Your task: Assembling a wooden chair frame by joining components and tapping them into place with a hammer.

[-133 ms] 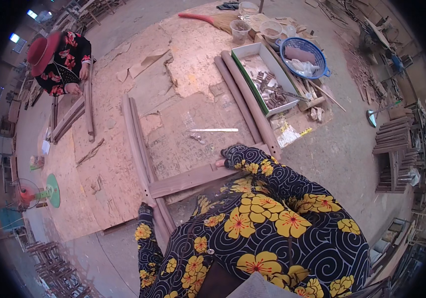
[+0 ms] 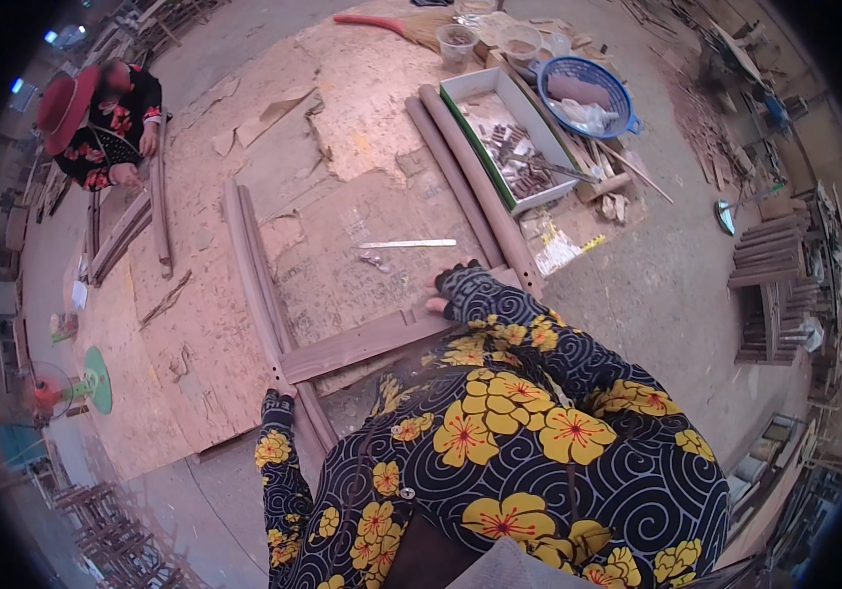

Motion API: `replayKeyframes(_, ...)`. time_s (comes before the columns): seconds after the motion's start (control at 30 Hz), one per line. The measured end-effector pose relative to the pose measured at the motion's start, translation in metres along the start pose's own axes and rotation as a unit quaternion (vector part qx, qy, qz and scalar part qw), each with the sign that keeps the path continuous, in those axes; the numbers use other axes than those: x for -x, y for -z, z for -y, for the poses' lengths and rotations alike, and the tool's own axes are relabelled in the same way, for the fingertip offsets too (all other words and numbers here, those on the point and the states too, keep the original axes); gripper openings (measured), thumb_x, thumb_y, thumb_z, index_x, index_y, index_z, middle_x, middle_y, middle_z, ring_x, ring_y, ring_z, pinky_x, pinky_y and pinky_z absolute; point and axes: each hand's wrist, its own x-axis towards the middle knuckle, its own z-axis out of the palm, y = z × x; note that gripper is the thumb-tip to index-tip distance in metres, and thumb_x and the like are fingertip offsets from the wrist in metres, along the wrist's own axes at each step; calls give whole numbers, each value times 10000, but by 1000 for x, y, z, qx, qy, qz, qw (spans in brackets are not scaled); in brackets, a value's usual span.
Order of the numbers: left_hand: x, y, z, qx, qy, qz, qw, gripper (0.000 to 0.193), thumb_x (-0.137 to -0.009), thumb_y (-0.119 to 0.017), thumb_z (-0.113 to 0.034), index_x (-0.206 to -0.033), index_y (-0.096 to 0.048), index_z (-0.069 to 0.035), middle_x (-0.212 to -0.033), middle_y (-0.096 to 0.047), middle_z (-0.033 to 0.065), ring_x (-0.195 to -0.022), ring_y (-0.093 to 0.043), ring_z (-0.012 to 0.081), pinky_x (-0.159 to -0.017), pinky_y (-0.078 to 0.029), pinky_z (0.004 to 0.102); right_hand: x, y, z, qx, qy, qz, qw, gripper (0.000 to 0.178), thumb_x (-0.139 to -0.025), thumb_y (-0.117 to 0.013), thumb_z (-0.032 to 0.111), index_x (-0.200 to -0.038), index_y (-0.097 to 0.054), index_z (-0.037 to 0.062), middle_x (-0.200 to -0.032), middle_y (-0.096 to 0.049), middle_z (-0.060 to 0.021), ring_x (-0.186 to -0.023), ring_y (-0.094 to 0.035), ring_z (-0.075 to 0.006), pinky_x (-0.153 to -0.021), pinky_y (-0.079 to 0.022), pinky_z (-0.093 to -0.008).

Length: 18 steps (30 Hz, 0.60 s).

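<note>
The dark-gloved right hand [image 2: 465,285] lies over the flat brown wooden crosspiece [image 2: 362,348], bridging two pairs of rounded brown rails [image 2: 254,280]; the dark-gloved left hand [image 2: 277,407] meets the left pair, apparently for steadiness. Neither grip's closure can be determined.

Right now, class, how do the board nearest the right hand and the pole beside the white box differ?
The board is broad and flat; the pole is slimmer and looks rounded. The board lies side to side; the pole runs near to far. Both look like brown wood.
</note>
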Motion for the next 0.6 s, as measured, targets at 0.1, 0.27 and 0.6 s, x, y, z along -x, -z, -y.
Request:
replayKeyframes(0.1,-3,-17,7,-45,-55,-185,980,620,-650,-628,-282,-1170,-409,-24,-1061,-497,205,-1023,-438,355,-892,-344,380,19,-14,-37,-81,-39,-140,986,410,-753,-492,385,-1021,-543,79,-999,-542,-145,-949,-502,-250,-871,-336,-369)
replayKeyframes(0.27,53,-21,-111,72,-361,-335,868,571,-636,-586,-129,-1168,-402,-35,-1142,-417,198,-1068,-385,330,-929,-290,389,96,-20,-85,-260,-288,-363,847,299,-734,-559,238,-979,-554,66,-924,-564,-131,-891,-523,-253,-794,-396,-345)
replayKeyframes(0.6,112,-119,-301,81,-540,-220,808,674,-627,-577,-177,-1224,-310,-15,-1185,-380,192,-1109,-352,325,-953,-252,396,100,52,-174,-232,-180,-439,849,221,-746,-563,175,-929,-571,52,-885,-573,-115,-858,-532,-239,-772,-402,-327)
